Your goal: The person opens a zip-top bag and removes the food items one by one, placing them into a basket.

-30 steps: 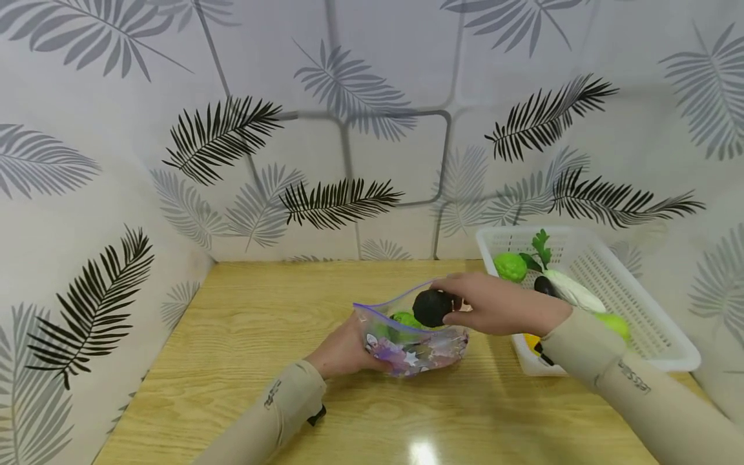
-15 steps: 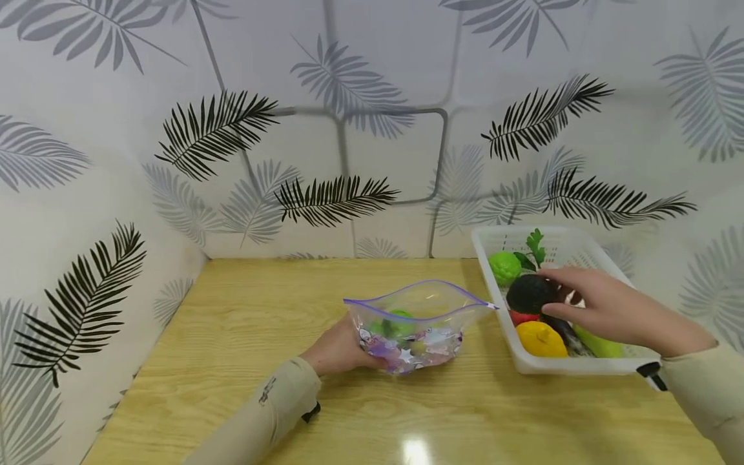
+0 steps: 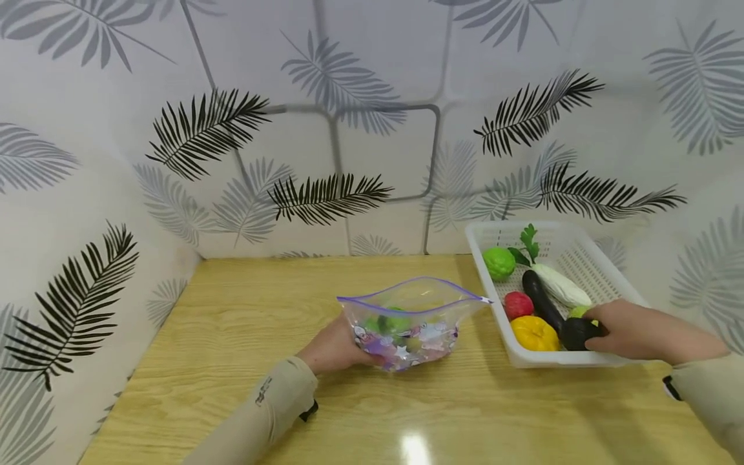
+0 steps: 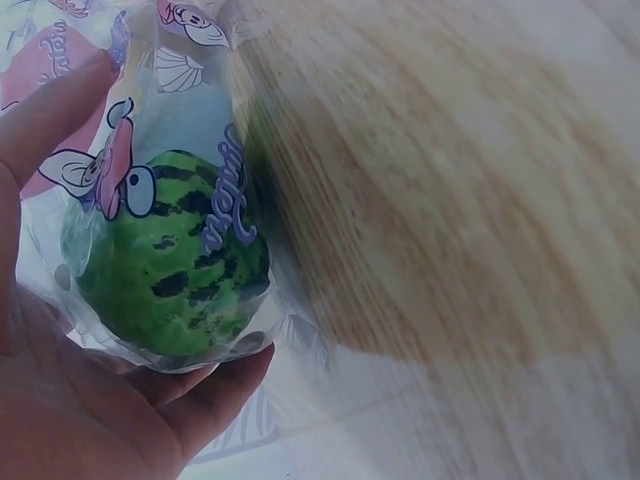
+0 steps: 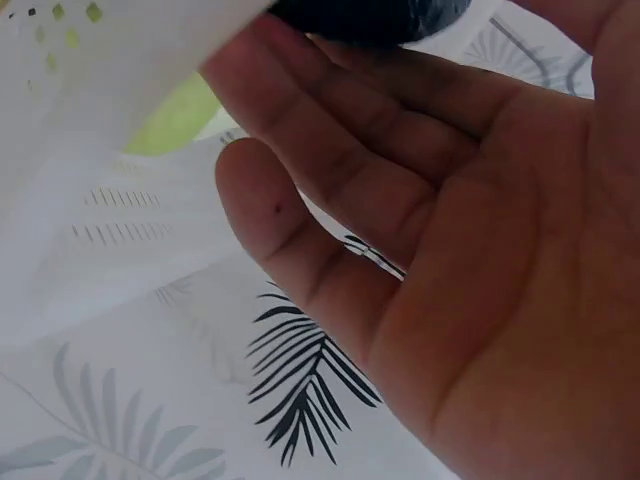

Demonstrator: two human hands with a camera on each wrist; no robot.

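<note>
My left hand grips the side of a clear zip bag with a purple seal and printed cartoon patterns. The bag's mouth gapes upward. Through its film in the left wrist view shows a small striped watermelon, with thumb and fingers around that side. Over the front right corner of a white plastic basket, my right hand holds a dark, rounded avocado low among the vegetables. Only the avocado's lower edge shows in the right wrist view, against the fingers.
Inside the basket lie a yellow pumpkin, a red round fruit, a purple eggplant, a white elongated vegetable and a bumpy green fruit. A leaf-patterned curtain rises behind the wooden table.
My right hand has carried the avocado from the bag's mouth rightward and down into the basket's front corner. The left hand still holds the bag in nearly the same place.
</note>
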